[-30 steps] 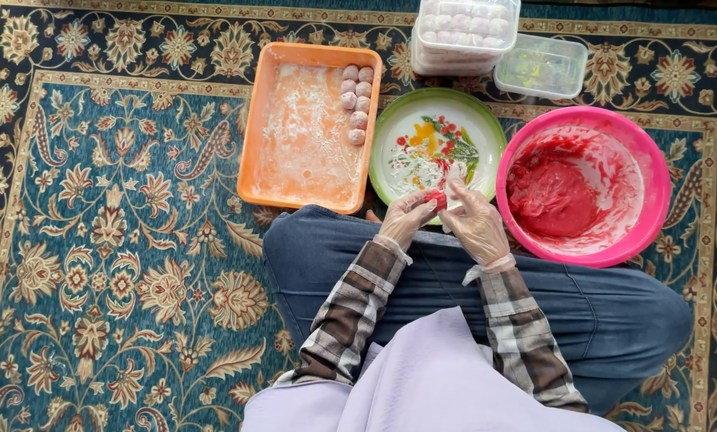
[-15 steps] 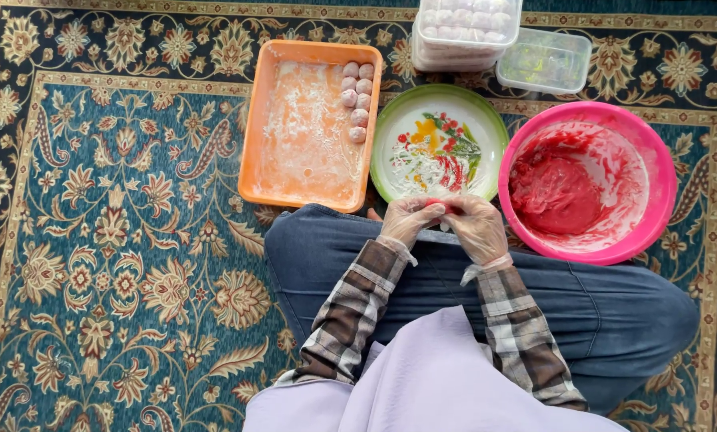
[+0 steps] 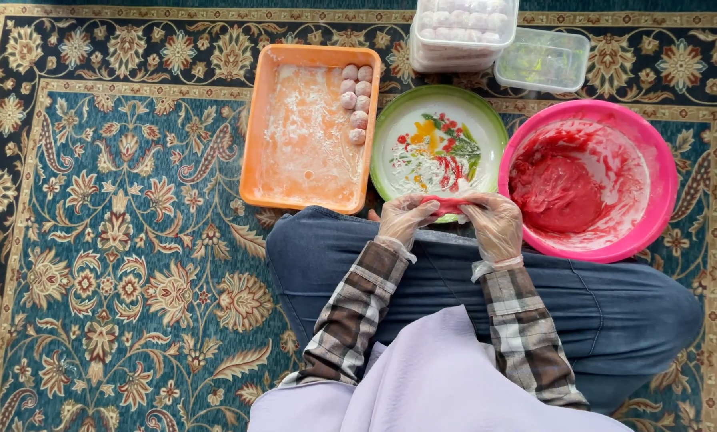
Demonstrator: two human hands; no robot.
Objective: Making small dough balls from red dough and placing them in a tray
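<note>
Red dough is stretched between our two hands, a short strip held just above the near edge of the green-rimmed plate. Our left hand and right hand both wear thin clear gloves, and the fingers of each hand are closed around one end of the strip, pinching it, so neither hand is free.

To do this step well, we think the pressure must be equal on both ends; if one side pulls more, the strip will probably become thin in the middle and tear. We should keep the dough over the plate, so that a piece that drops lands there and not on our blue trousers or on the carpet. The dough looks soft and a little sticky, so short, gentle movements seem better than long pulls.

To the right of the fingers, very near, stands the pink bowl with the rest of the red mass. Beyond the fingers to the left lies the orange tray, dusted with white, and several small pale balls sit along its right side. Farther away from the fingers are clear plastic boxes, one of them filled with more balls.
</note>
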